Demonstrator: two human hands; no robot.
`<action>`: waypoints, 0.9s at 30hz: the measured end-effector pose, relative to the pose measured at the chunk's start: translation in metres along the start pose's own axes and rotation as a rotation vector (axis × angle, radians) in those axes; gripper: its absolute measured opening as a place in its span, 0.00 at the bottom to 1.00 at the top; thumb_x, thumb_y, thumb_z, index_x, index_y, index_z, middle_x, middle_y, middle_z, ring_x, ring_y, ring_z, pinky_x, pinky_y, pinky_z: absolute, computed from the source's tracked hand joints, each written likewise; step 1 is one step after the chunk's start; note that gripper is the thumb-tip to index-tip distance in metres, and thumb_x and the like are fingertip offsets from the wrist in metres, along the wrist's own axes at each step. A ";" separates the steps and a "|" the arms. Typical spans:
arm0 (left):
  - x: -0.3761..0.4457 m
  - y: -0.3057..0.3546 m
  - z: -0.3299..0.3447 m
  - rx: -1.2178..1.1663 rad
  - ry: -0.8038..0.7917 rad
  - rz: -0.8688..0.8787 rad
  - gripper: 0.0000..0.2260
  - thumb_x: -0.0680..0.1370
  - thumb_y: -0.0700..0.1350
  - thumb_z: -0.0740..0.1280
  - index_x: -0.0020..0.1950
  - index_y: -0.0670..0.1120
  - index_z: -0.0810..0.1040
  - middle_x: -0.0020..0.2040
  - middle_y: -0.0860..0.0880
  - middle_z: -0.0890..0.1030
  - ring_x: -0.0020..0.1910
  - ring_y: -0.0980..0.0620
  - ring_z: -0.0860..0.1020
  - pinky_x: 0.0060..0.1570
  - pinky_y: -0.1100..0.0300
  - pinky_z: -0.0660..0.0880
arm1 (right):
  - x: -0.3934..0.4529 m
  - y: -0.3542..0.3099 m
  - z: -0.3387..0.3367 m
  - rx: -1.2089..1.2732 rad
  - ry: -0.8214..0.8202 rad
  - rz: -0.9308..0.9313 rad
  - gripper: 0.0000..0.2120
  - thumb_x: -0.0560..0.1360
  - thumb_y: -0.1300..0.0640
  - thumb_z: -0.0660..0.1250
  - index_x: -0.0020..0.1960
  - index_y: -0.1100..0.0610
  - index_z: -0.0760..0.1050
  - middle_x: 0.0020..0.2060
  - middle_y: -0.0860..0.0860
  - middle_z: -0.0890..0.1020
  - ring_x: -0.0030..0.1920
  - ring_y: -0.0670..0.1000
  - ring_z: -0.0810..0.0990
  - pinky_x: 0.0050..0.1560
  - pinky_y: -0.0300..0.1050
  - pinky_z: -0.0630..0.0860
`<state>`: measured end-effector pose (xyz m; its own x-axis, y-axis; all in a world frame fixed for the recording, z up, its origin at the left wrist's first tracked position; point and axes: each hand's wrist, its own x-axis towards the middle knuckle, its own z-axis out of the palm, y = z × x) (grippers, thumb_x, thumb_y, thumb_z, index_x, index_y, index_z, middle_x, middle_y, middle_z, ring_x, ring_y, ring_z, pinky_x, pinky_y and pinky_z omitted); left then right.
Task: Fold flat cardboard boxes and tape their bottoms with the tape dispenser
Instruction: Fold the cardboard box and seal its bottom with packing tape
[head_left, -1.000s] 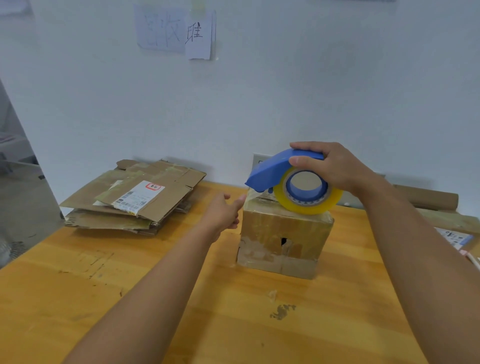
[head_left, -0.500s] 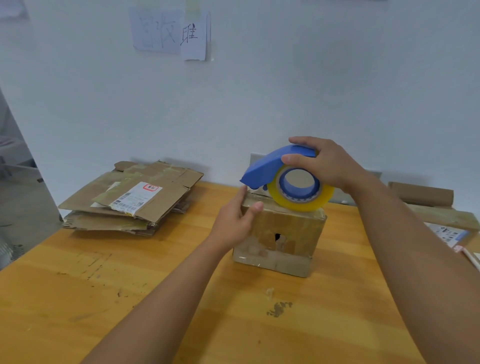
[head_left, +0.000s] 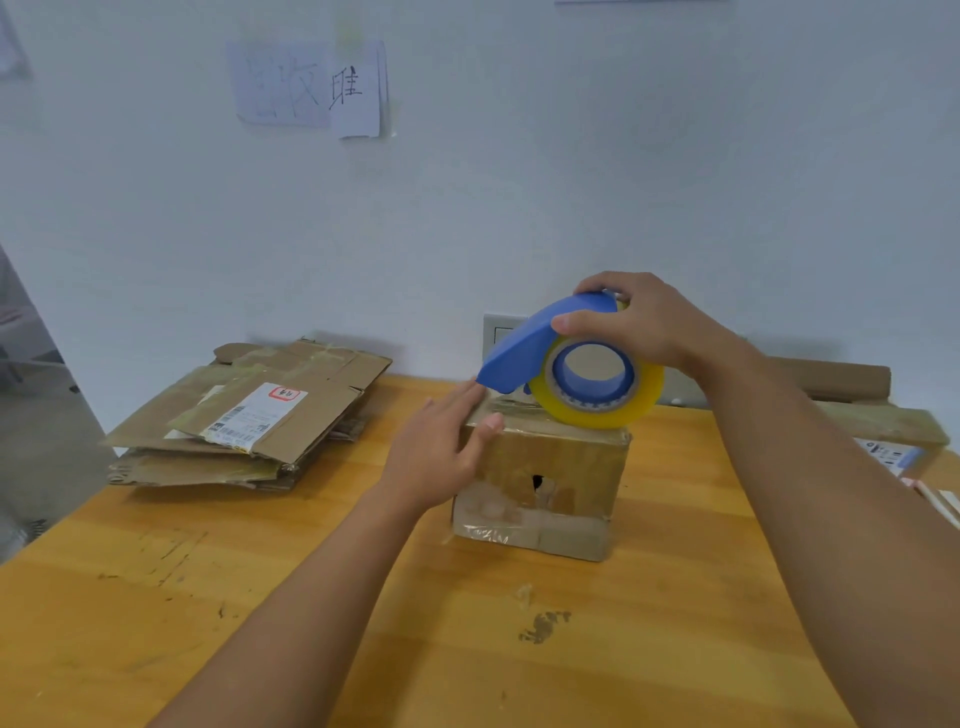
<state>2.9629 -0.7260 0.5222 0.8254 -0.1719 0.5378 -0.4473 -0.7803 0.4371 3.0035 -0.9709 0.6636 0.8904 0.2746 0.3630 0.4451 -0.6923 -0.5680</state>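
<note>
Since the earlier frame, left hand (head_left: 441, 457) now lies flat-fingered on the box (head_left: 545, 483), steadying it; right hand (head_left: 639, 322) grips the tape dispenser (head_left: 566, 364), seemingly ready to tape.

Right hand (head_left: 647, 325) grips tape dispenser (head_left: 566, 361) atop box (head_left: 550, 473); left hand (head_left: 441, 452) flat against box.

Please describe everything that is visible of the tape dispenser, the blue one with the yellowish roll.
The tape dispenser has a blue plastic hood that slopes down to a flat nose on the left, and a blue hub that carries a yellowish translucent tape roll. It stands upright on top of the small cardboard box, with the roll's lower edge on the box top. The right hand grips it from above, fingers over the hood, thumb on the near side. The left hand lies flat against the box's upper left corner, its fingertips just under the nose.
</note>
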 end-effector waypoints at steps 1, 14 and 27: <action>0.001 -0.001 -0.001 0.031 -0.019 -0.015 0.27 0.81 0.62 0.52 0.76 0.51 0.67 0.74 0.55 0.70 0.70 0.56 0.68 0.68 0.52 0.67 | -0.002 0.004 -0.005 0.011 0.002 0.004 0.20 0.71 0.35 0.72 0.58 0.45 0.77 0.54 0.45 0.79 0.53 0.48 0.77 0.50 0.44 0.73; 0.009 0.012 -0.006 0.333 -0.082 0.051 0.25 0.81 0.60 0.48 0.75 0.55 0.69 0.77 0.55 0.66 0.77 0.52 0.59 0.74 0.55 0.56 | -0.024 0.024 -0.015 0.089 0.088 0.038 0.24 0.71 0.37 0.73 0.63 0.47 0.77 0.58 0.48 0.79 0.56 0.51 0.78 0.55 0.45 0.73; 0.013 0.034 0.004 0.502 -0.193 0.199 0.36 0.78 0.70 0.50 0.74 0.45 0.68 0.73 0.49 0.71 0.72 0.49 0.68 0.69 0.55 0.66 | -0.023 0.023 -0.009 0.000 0.107 0.040 0.26 0.70 0.35 0.72 0.62 0.49 0.76 0.55 0.48 0.78 0.51 0.49 0.76 0.43 0.36 0.69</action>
<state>2.9598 -0.7568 0.5414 0.8111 -0.4148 0.4124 -0.4212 -0.9034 -0.0804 2.9921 -0.9990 0.6483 0.8923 0.1736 0.4168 0.4092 -0.7011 -0.5840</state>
